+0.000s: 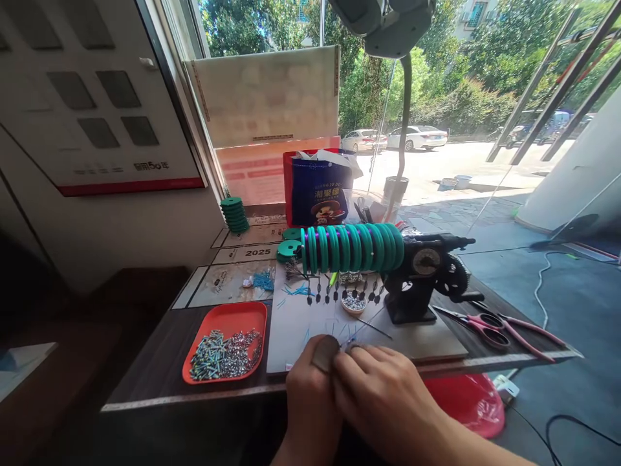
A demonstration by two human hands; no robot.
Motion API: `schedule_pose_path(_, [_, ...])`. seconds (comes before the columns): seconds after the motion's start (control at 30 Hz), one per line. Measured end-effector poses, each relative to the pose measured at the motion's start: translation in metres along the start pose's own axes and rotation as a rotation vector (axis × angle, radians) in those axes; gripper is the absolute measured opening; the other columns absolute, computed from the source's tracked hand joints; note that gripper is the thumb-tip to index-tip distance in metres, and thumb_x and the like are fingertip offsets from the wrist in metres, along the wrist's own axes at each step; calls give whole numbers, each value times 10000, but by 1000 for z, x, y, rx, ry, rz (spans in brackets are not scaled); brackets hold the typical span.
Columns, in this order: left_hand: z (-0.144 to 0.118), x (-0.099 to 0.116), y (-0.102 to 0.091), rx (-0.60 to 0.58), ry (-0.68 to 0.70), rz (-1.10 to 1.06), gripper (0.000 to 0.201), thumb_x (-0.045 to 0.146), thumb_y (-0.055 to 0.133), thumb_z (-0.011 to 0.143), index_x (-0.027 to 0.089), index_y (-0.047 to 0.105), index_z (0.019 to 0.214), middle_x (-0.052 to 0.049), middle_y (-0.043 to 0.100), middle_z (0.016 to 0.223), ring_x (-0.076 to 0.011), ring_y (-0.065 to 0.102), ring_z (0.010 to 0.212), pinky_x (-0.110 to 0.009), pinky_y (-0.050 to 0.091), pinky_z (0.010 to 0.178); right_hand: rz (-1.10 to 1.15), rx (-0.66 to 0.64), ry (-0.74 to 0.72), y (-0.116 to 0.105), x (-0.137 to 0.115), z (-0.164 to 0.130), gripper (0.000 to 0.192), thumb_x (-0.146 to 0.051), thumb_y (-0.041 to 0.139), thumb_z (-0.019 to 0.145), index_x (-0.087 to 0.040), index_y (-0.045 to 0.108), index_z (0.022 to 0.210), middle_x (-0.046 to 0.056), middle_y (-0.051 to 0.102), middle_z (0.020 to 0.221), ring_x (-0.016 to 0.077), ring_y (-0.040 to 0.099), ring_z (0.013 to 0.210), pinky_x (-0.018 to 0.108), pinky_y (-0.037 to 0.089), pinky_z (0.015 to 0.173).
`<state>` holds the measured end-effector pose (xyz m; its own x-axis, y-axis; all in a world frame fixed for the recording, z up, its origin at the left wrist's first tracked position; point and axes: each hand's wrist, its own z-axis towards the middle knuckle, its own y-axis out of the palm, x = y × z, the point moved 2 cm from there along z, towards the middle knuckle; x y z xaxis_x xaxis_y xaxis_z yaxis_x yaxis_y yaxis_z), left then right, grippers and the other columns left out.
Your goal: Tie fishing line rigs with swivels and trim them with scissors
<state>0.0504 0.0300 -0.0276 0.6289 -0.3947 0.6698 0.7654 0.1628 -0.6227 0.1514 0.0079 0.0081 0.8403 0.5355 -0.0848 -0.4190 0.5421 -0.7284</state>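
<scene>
If read with the paired hands as dial centre and 12 straight ahead: thin blue strips point(299, 291) on the white board point(286, 349), a few just beyond the fingertips at 12, a looser cluster at 11. Left hand point(309, 382) and right hand point(381, 382) at the board's near edge, pressed together, fingers curled inward; contents hidden by the knuckles, so cannot tell whether gripping anything. Dark grey-brown patch point(325, 354) at the left fingers, covering or held piece unclear.

Between 1 and 2, a thin metal rod point(376, 328), aslant on the board. Past 12, a small bowl point(353, 313) of silvery beads point(354, 300). Farther at 12, a row of green discs point(352, 249) on the black machine point(412, 294), with small black pieces point(327, 298) dangling below.

At 9, a red tray point(233, 314): blue-green tubes point(211, 356) left, silver metal bits point(240, 354) right. Near 3, pink-handled scissors point(490, 330) beside pink-handled pliers point(533, 329). Far 11, a green stack point(235, 217); far 12, a blue bag point(315, 184).
</scene>
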Motion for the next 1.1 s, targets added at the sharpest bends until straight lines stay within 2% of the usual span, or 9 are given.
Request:
schedule_pose_path(0.23, [1,14,-2,128,158,58,195,33,412,730,179,505,639,11,561,593,-99,527,529,-183,400,522,124,135,181,9,-2,-9,231,-90,396,754,-179,475,555,-26,510,479,102,439,433,251,256,524])
schedule_pose_path(0.37, [1,11,0,94,108,45,198,26,412,735,172,503,638,5,566,604,-100,540,552,-175,405,526,225,117,131,11,1,-7,255,-115,395,761,-175,444,518,-28,500,464,88,422,424,236,267,518])
schedule_pose_path(0.53, [0,7,3,86,114,-11,152,70,428,744,166,533,688,-9,590,662,-114,559,605,-194,427,581,113,72,112,10,4,-8,229,-108,392,791,-181,527,620,-20,555,528,115,479,469,254,281,554])
schedule_pose_path(0.63, [0,9,4,87,112,-33,150,70,431,725,170,519,656,-8,576,637,-112,535,581,-197,414,568,94,95,158,9,2,-8,237,-84,378,777,-177,514,606,-20,547,512,113,472,452,257,280,545])
schedule_pose_path(0.73, [-2,9,2,43,-11,-125,151,83,427,715,180,479,611,4,537,609,-107,490,569,-196,397,564,158,142,159,7,-2,-8,238,-88,371,755,-175,465,554,-29,511,474,95,435,425,247,279,523])
schedule_pose_path(0.9, [-13,4,6,-164,-399,-465,263,261,377,813,183,409,564,39,364,540,-92,321,534,-188,309,487,196,192,-28,7,-8,-21,252,-88,371,759,-170,435,530,-36,431,420,86,342,387,247,243,471])
schedule_pose_path(0.97, [-16,4,10,-199,-478,-511,241,303,466,771,169,461,570,33,415,555,-95,361,564,-193,316,510,211,184,-62,6,-4,-32,239,-84,381,788,-169,490,594,-42,434,422,89,341,383,247,237,456])
schedule_pose_path(1.03, [-18,5,13,-193,-546,-545,211,344,565,708,149,539,630,12,514,607,-114,448,623,-203,360,574,298,136,-18,2,6,-46,192,-116,406,823,-167,540,695,-35,498,478,91,410,420,232,276,468])
schedule_pose_path(1.1, [-20,6,16,-197,-599,-603,246,374,612,670,134,579,709,2,557,629,-118,479,630,-211,375,606,469,18,194,-2,20,-59,155,-172,437,845,-164,555,744,-12,571,576,97,503,503,208,342,508])
